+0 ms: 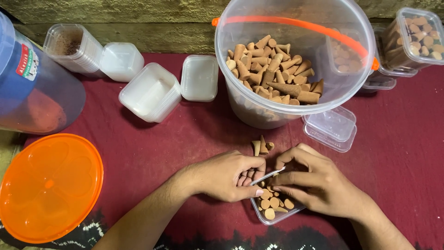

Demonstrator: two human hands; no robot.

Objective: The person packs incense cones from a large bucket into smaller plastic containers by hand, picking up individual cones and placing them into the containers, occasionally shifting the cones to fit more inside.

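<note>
Right now I see my left hand (231, 177) curled around a few brown incense cones, fingers closed on them, resting against the near-left rim of the small clear plastic box (276, 207). My right hand (311, 182) arches over the same box, fingertips pressing down into it; whether it grips any cone I cannot tell. The box lies between both hands, partly filled with upright cones. Just beyond my knuckles sit three loose cones (262, 146) on the maroon cloth (402, 139). Farther beyond stands the big clear bucket (296, 60) of cones; well left of my left forearm lies an orange lid (48, 185).
</note>
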